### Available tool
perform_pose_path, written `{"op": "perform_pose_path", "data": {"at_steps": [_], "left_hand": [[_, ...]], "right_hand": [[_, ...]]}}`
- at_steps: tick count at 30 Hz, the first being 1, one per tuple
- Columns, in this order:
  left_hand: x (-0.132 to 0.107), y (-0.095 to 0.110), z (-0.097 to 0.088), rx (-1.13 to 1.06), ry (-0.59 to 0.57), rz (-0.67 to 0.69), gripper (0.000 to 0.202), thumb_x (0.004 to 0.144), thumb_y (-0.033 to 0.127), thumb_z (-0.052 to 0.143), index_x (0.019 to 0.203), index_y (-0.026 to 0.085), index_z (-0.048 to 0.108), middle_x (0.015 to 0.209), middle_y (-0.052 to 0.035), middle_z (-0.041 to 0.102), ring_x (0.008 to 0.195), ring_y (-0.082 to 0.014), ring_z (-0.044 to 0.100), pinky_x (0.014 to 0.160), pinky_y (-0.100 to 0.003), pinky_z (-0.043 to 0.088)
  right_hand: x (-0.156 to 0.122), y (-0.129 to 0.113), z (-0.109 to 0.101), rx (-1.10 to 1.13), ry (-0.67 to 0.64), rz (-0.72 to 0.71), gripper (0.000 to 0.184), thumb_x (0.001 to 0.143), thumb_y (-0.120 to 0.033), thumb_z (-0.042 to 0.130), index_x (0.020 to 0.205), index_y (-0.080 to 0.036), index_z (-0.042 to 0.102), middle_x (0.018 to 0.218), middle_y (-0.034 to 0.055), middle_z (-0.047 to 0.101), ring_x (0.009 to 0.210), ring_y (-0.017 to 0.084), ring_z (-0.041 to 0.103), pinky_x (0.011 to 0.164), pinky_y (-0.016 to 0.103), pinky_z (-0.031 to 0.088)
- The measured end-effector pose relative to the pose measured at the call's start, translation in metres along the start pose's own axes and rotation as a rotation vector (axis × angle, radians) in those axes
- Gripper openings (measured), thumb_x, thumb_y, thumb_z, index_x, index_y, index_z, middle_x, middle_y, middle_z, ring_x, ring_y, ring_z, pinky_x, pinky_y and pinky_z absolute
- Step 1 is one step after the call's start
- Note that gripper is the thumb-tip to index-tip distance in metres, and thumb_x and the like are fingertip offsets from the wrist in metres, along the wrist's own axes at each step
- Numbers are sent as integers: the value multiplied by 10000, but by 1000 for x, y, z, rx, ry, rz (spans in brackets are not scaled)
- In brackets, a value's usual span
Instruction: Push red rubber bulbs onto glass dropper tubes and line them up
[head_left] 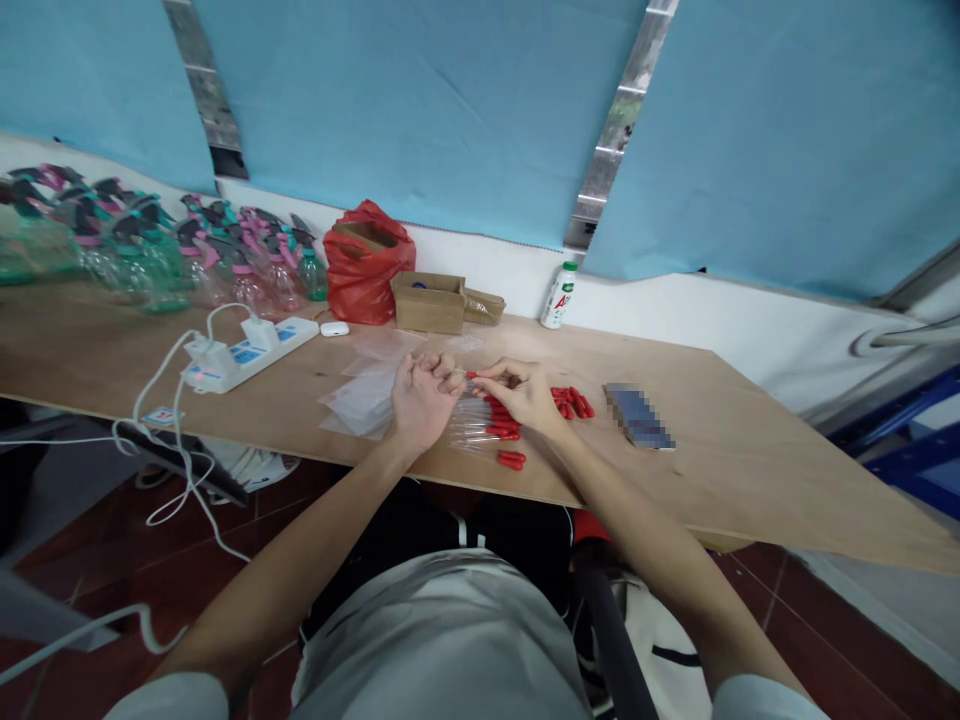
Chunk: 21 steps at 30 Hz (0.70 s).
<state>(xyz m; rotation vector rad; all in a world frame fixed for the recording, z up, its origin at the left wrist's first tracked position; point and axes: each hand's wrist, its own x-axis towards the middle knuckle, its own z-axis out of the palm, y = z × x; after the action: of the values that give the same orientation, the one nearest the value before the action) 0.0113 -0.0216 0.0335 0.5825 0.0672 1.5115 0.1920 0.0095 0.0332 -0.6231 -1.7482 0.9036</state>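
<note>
My left hand [421, 395] and my right hand [525, 392] meet over the middle of the wooden table [750, 440], fingers curled and pinched together on a small red-capped clear dropper [471, 378]. Under and between the hands lies a pile of the same red-capped droppers [504, 428]. More red caps [571, 402] lie just right of my right hand. A stack of clear plastic bags [364, 395] sits left of my left hand.
A white power strip [247, 355] with cables lies at the left. Rows of spray bottles [150, 250] stand at the far left. A red bag [367, 262], a cardboard box [430, 300], a white bottle [559, 295] and a phone [639, 416] are also on the table.
</note>
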Motion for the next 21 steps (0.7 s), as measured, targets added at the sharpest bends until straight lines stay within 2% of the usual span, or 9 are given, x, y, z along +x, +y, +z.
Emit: {"op": "perform_pose_path", "data": {"at_steps": [9, 21], "left_hand": [[0, -1, 0, 36, 25, -17, 426, 1078, 472, 406, 740, 213, 427, 741, 4, 359, 599, -144, 363, 620, -309, 373], [0, 0, 1, -12, 25, -48, 458, 1110, 440, 271, 760, 204, 447, 755, 4, 370, 595, -136, 372, 618, -295, 404]], "right_hand": [[0, 2, 0, 13, 9, 4, 345, 811, -516, 882, 927, -197, 819, 833, 65, 827, 768, 228, 804, 765, 353, 666], [-1, 2, 2, 1, 14, -6, 337, 808, -516, 886, 922, -205, 824, 837, 61, 828, 773, 231, 808, 769, 354, 671]]}}
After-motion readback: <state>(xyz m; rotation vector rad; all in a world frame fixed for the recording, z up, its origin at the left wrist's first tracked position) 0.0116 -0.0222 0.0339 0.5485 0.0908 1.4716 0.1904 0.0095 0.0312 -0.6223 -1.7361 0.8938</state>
